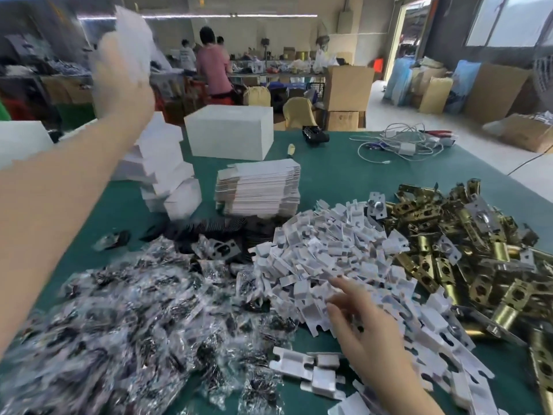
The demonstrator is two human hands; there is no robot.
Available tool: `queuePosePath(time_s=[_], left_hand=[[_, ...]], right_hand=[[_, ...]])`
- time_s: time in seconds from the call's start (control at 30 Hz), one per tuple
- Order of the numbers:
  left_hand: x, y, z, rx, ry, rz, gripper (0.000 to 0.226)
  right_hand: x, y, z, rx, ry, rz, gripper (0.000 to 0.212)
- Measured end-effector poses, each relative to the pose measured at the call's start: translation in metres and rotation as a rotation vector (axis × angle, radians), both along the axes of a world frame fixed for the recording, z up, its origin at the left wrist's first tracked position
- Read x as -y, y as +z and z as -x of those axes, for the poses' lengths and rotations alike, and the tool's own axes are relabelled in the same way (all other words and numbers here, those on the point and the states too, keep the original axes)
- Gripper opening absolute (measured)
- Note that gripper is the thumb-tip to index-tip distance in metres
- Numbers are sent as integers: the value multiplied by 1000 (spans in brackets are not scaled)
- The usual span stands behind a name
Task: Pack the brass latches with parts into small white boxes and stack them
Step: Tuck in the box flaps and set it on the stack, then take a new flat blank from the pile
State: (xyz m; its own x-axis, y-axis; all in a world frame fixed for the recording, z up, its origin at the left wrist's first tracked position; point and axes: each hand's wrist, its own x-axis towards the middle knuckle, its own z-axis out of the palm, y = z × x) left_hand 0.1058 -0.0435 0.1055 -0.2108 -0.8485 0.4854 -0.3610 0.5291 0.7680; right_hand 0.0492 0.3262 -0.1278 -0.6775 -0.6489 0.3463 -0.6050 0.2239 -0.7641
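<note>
R hand [356, 319] low, fingers spread loose on white card inserts [329, 259], nothing pinched yet; I'd guess picking one. Screw bags [134, 310] beside, brass latches [466, 259] heaped to the right. L hand [125, 70] raised far, blurred, grips small white box [131, 37], prob. heading to stack [167, 175].

Two bare forearms are seen — nothing is worn on either, no sleeve, glove, watch or band reaching into view. The left hand [122, 76] is blurred, so its details cannot be made out. The right hand [363, 327] is shown more sharply — slender fingers [344, 287], with no ring seen.
</note>
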Motion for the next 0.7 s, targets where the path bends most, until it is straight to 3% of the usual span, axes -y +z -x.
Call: queuePosePath(time_s=[0.1, 0.3, 0.5, 0.7], left_hand=[[36, -13, -6, 473, 185, 357, 49], [69, -39, 0, 903, 195, 440, 41], [77, -43, 4, 981, 139, 409, 33], [86, -52, 1, 689, 157, 332, 48]], right_hand=[[3, -3, 1, -17, -25, -25, 50], [4, -7, 1, 13, -54, -26, 46], [4, -7, 0, 36, -63, -51, 46], [2, -6, 1, 16, -46, -72, 47]])
